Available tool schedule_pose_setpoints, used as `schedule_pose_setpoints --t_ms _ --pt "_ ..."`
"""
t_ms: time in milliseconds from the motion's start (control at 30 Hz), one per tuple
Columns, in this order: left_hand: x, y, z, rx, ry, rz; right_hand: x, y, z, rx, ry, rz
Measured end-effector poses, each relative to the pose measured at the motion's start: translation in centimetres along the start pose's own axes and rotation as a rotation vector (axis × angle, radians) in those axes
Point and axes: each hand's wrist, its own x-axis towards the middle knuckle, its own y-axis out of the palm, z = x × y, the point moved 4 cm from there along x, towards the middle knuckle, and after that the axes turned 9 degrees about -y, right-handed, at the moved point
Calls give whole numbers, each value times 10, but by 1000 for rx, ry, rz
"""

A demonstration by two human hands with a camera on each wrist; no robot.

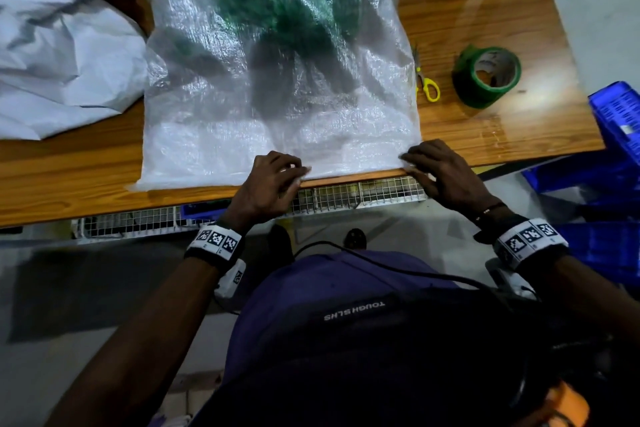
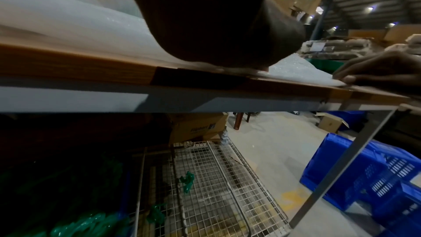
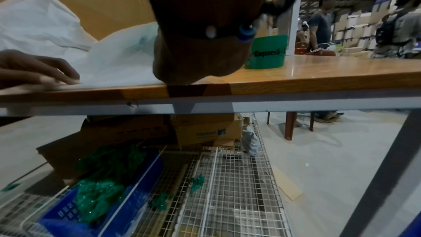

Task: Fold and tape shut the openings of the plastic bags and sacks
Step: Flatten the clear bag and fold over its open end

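A translucent white woven sack [image 1: 277, 107] with green material inside lies flat on the wooden table [image 1: 485, 139], its open end at the near edge. My left hand [image 1: 298, 173] pinches the middle of that near edge with curled fingers. My right hand [image 1: 412, 165] pinches the sack's near right corner, thumb at the table edge. The left wrist view shows the sack [image 2: 68, 24] and the right hand's fingers [image 2: 364, 71] on its corner. In the right wrist view the left hand's fingers [image 3: 56, 71] lie on the sack [image 3: 118, 60]. A green tape roll [image 1: 486, 76] stands to the right.
Yellow-handled scissors [image 1: 427, 85] lie between the sack and the tape. A crumpled white bag [image 1: 52, 45] fills the table's left. Blue crates [image 1: 620, 121] stand at the right. A wire rack [image 3: 227, 186] holding green plastic sits under the table. People [image 3: 321, 19] stand far off.
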Motion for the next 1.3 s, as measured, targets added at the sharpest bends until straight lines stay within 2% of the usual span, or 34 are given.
schedule_pose_setpoints --t_ms 200,300,367,467,600,667,733,867,1067,1200,1300 --pt "-2 0 10 63 24 -35 4 -2 -6 17 40 -14" --pt "-1 0 10 124 102 -101 9 -2 -9 47 69 -11" --pt "2 -2 7 201 95 -142 15 -6 -10 87 101 -26" --pt "9 -11 2 242 -15 -122 23 -18 -12 226 232 -66" --pt "24 -25 8 -37 -334 -12 30 -28 -19 392 358 -155" --pt "34 -29 12 -84 -462 19 34 -31 -27 296 391 -196" --pt "41 -35 19 -92 -580 17 38 -32 -27 130 386 -148" --pt "48 -36 31 -164 -667 35 55 -26 -7 40 289 -105" --pt "52 -37 33 -148 -643 64 116 51 73 349 128 -143" --pt "50 -35 36 -132 -540 84 147 89 91 409 281 -199" --pt "39 -45 39 -184 -419 145 149 94 87 475 320 -254"
